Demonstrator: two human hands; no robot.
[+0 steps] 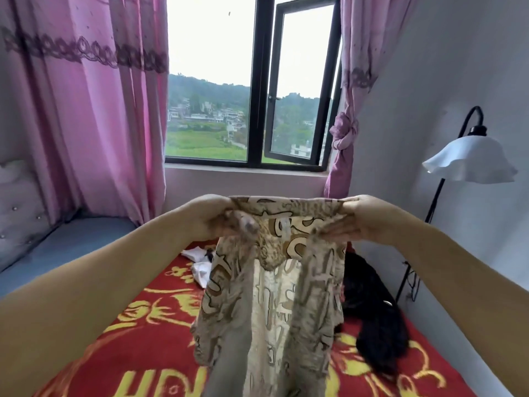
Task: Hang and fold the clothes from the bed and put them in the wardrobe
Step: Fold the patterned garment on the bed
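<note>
On the bed's red-and-yellow patterned blanket (143, 325) a black garment (372, 310) and white cloth (200, 270) still wait by its far edge. My left hand (211, 222) and right hand (360, 222) have their fingers pinching the beige-and-brown patterned top (274, 296) at its shoulders. I judge the task barely begun.

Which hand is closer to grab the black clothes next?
Probably the right hand. The black clothes lie on the right side of the bed, below it. Both hands grip the patterned garment; the left hand is farther away.

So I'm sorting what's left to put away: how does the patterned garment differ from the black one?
The patterned garment is beige with brown print; the black garment is plain dark. The patterned one is held up by its top edge, left hand and right hand gripping it, so it hangs spread out; the black one lies crumpled on the red blanket. Both are still unfolded.
</note>
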